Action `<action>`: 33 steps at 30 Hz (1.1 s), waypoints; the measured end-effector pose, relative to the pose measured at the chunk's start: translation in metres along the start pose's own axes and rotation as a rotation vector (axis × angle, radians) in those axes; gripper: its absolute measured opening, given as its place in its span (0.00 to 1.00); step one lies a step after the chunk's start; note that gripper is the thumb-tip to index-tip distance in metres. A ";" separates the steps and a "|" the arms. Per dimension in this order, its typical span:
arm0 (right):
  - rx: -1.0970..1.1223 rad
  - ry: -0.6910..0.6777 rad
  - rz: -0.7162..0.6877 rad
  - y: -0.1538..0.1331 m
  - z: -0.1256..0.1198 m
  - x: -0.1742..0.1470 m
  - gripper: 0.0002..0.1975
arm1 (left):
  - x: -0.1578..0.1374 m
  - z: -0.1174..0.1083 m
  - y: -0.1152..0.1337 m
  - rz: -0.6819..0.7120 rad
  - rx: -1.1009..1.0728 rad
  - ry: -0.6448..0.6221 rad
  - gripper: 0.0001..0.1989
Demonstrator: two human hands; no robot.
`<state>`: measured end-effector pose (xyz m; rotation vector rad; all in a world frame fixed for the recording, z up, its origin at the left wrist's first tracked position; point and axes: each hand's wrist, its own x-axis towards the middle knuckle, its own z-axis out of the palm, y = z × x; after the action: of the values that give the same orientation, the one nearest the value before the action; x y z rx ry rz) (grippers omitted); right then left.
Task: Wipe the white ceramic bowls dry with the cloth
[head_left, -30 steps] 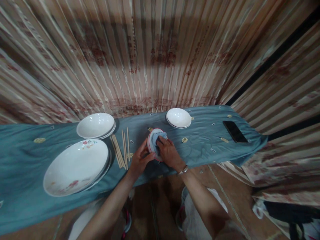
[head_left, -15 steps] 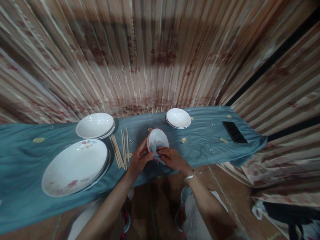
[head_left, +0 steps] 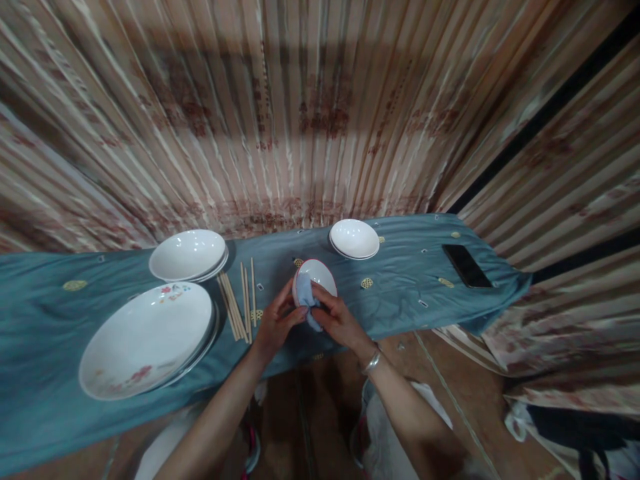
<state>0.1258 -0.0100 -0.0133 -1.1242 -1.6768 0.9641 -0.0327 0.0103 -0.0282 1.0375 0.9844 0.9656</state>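
Blue cloth shifted vs. 0.5 s ago: was bunched low in the bowl, now up along its L inner wall and over the near rim, tail hanging outside. R hand has come a little L with it; L hand approx. same place.

Key relation: red-rimmed bowl sits btwn the two hands, just beyond the fingertips, mouth up. Round, so no long axis of its own; cloth's long axis runs far-to-near, crossing the near rim w/ tail end pointing back twd. the person. Both hands touch: L at bowl's L side, R at near-R side. Neither clearly nearer to the bowl; R is the one on the cloth.

Hand states: L grips bowl wall, fingers around outside, thumb at near-L rim by the cloth. R pinches cloth btwn thumb & fingers at near rim; exact fingertip contact hidden in folds. Can't tell if bowl base rests on tablecloth or is held clear.

Nearby: chopsticks to L of L hand, well apart from R; stacked white bowls beyond, to the R.
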 end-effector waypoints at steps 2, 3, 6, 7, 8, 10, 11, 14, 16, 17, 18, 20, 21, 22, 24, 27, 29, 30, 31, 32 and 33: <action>-0.047 0.023 -0.028 0.001 0.000 0.002 0.29 | 0.000 0.001 0.000 0.015 0.006 0.001 0.42; -0.051 0.023 -0.046 0.001 0.000 0.003 0.29 | 0.000 0.001 -0.001 0.027 0.009 0.003 0.41; -0.081 0.025 -0.104 0.000 0.001 0.007 0.27 | 0.001 0.003 -0.002 0.057 0.014 0.002 0.40; -0.113 0.037 -0.114 -0.001 0.002 0.008 0.26 | 0.001 0.003 -0.002 0.061 0.018 0.001 0.39; -0.154 0.055 -0.120 -0.002 0.003 0.010 0.25 | 0.001 0.003 -0.003 0.065 0.024 -0.001 0.38; -0.251 0.091 -0.131 -0.003 0.006 0.012 0.24 | 0.001 0.004 -0.003 0.082 0.043 -0.004 0.36; -0.301 0.106 -0.138 -0.003 0.007 0.014 0.24 | 0.001 0.003 -0.003 0.094 0.055 -0.006 0.35; -0.450 0.153 -0.164 -0.001 0.010 0.020 0.23 | 0.001 0.002 -0.005 0.117 0.088 -0.008 0.35; -0.537 0.185 -0.178 0.002 0.010 0.026 0.23 | 0.002 0.002 -0.006 0.117 0.097 0.006 0.36; -0.575 0.199 -0.182 0.003 0.009 0.029 0.22 | 0.002 0.002 -0.007 0.115 0.096 0.020 0.37; -0.609 0.208 -0.186 0.004 0.009 0.032 0.23 | 0.003 0.002 -0.008 0.115 0.094 0.035 0.38; -0.671 0.217 -0.192 0.006 0.008 0.038 0.23 | 0.003 0.002 -0.008 0.109 0.092 0.044 0.39; -0.699 0.220 -0.194 0.007 0.007 0.040 0.22 | 0.003 0.002 -0.008 0.106 0.090 0.038 0.39; -0.725 0.223 -0.198 0.009 0.006 0.043 0.22 | 0.003 0.002 -0.007 0.102 0.089 0.025 0.39; -0.773 0.239 -0.203 0.012 0.004 0.047 0.21 | 0.002 0.003 -0.006 0.099 0.084 0.001 0.39; -0.833 0.289 -0.189 0.019 0.000 0.054 0.20 | 0.000 0.003 -0.005 0.110 0.077 -0.011 0.39; -0.857 0.313 -0.165 0.025 -0.004 0.058 0.19 | -0.001 0.003 -0.004 0.112 0.076 -0.009 0.40; -0.867 0.317 -0.147 0.027 -0.006 0.059 0.18 | -0.001 0.002 -0.004 0.110 0.076 -0.007 0.40; -0.878 0.315 -0.126 0.030 -0.008 0.060 0.17 | -0.002 0.002 -0.004 0.108 0.074 -0.006 0.40; -0.890 0.310 -0.102 0.032 -0.010 0.060 0.16 | -0.002 0.002 -0.005 0.107 0.071 -0.006 0.39; -0.904 0.303 -0.077 0.034 -0.012 0.060 0.15 | -0.002 0.001 -0.005 0.107 0.067 -0.007 0.39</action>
<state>0.1338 0.0583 -0.0268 -1.6504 -1.9082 -0.0828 -0.0312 0.0069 -0.0324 1.1578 0.9689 1.0213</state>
